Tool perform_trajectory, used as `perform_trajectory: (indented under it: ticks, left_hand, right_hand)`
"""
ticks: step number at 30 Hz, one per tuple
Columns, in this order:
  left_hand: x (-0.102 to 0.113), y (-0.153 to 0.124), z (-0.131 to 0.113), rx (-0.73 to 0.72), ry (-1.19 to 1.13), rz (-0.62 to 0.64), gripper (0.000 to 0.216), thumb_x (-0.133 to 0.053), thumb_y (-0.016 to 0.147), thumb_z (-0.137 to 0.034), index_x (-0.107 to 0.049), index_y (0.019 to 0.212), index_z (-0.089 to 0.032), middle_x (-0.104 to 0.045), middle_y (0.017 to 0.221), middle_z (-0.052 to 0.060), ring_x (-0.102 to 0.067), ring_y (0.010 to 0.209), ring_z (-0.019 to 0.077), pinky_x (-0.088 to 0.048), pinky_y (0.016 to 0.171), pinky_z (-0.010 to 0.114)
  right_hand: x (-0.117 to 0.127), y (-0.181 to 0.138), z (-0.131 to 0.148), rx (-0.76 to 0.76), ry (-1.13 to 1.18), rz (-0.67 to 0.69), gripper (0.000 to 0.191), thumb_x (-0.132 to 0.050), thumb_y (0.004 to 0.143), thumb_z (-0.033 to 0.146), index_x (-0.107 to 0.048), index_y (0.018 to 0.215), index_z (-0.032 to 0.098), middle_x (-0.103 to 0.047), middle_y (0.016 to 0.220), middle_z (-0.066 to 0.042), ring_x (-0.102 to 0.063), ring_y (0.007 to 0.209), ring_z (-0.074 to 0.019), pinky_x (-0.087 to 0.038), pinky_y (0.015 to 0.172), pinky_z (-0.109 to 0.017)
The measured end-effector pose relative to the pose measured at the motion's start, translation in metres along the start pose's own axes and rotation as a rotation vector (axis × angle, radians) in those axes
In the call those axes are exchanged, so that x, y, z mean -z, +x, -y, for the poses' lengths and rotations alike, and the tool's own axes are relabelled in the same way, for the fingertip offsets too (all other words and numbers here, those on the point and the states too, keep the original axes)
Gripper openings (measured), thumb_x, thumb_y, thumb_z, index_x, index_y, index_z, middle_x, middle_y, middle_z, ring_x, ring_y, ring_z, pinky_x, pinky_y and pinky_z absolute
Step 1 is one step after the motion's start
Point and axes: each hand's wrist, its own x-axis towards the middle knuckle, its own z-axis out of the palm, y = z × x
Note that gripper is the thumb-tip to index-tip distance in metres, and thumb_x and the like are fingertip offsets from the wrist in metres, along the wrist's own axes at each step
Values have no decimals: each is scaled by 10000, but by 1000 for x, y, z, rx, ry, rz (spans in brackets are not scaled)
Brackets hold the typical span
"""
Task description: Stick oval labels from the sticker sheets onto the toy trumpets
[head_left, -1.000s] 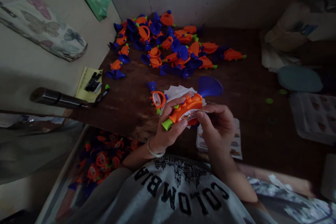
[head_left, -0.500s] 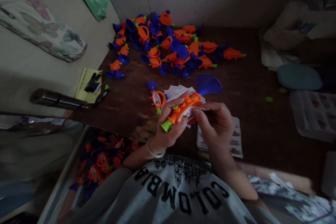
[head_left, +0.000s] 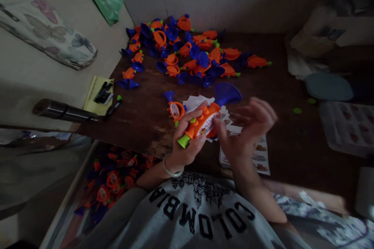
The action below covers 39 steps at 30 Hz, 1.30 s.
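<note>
We have the orange plastic toy trumpet with a blue bell and lime-green mouthpiece [head_left: 208, 116] raised over the dark brown wooden worktop [head_left: 140, 124], tilted so that its bell points away from us to the right. Our left hand [head_left: 187, 136] holds it near the mouthpiece, the grip closed around the orange body with thumb on the near side. On that side we see a white oval printed sticker [head_left: 209, 126]. Our right hand [head_left: 245, 134] has its thumb at the sticker's right end, while the fingers, blurred, spread away; that grip is wide, and we see nothing held in it.

Below lie white paper sheets [head_left: 197, 102], and just left of them a smaller-looking orange and blue toy trumpet with an oval label [head_left: 176, 111]. A stack of printed sticker sheets [head_left: 262, 157] sits partly under our right hand. Farther back, we have a heap of orange and blue toy trumpets [head_left: 185, 49] near the wall.
</note>
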Motion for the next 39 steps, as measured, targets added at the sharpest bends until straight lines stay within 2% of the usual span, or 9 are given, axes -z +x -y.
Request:
perform_trajectory:
  ticks: [4,8,11,14,18,23,30,34,39]
  left_hand:
    - [2,-1,-8,24,9,49,476,-688,987,-281,-581,1451,-302,-545,1639,103,-498,1547,336,-415,1294,576]
    - [36,-1,-15,-104,280,-2,463,-663,999,-258,-576,1452,-289,-551,1629,114,-513,1537,317,-472,1257,536]
    - [93,-2,-11,-224,757,-180,485,-635,990,-202,-571,1464,-278,-518,1647,114,-488,1554,302,-435,1281,532]
    - [154,-9,1,-93,1186,-225,528,-630,948,-195,-558,1471,-217,-507,1632,175,-454,1573,326,-360,1317,565]
    - [195,-26,21,251,1413,-116,721,-760,852,-280,-519,1519,-150,-318,1732,256,-170,1665,479,-250,1313,709]
    - [169,-34,35,145,1440,-31,647,-712,923,-300,-518,1531,-195,-304,1752,223,-96,1682,455,-230,1313,727]
    - [92,6,53,-212,1152,113,475,-553,1053,-281,-490,1522,-231,-514,1635,175,-382,1621,313,-437,1271,574]
    - [67,41,52,-211,950,124,489,-611,1045,-350,-501,1502,-219,-627,1514,175,-594,1452,284,-520,1195,493]
    - [46,57,34,-4,661,184,378,-651,998,-246,-608,1371,-198,-724,959,32,-709,868,145,-583,833,285]
  right_hand:
    - [-1,8,-12,146,-50,88,1046,-843,809,588,-261,1643,343,-341,1660,-158,-385,1534,-427,-469,1158,-654]
    - [7,24,-54,121,-376,79,861,-661,954,582,-289,1627,193,-423,1632,-241,-400,1540,-431,-389,1206,-700]
    - [14,29,-83,-110,-551,455,687,-587,993,533,-424,1547,161,-585,1523,-247,-560,1400,-439,-455,1115,-709]
    - [11,25,-92,-259,-659,786,754,-647,955,495,-397,1582,160,-579,1555,-253,-536,1422,-465,-435,1112,-720]
    - [-1,16,-90,-346,-793,933,881,-710,921,482,-320,1632,138,-547,1582,-276,-508,1452,-464,-398,1136,-697]
    - [-7,10,-97,-371,-844,911,852,-726,902,470,-360,1596,139,-642,1471,-270,-579,1367,-447,-412,1097,-638]
    - [13,15,-103,-386,-503,615,539,-603,890,317,-512,1398,160,-788,1073,-162,-744,969,-340,-546,850,-463]
    - [37,11,-86,-372,-132,597,476,-662,893,411,-497,1307,244,-766,873,-18,-744,737,-231,-580,718,-360]
    - [50,6,-56,-292,-61,642,451,-675,940,463,-519,1299,239,-785,915,-38,-764,751,-222,-601,668,-340]
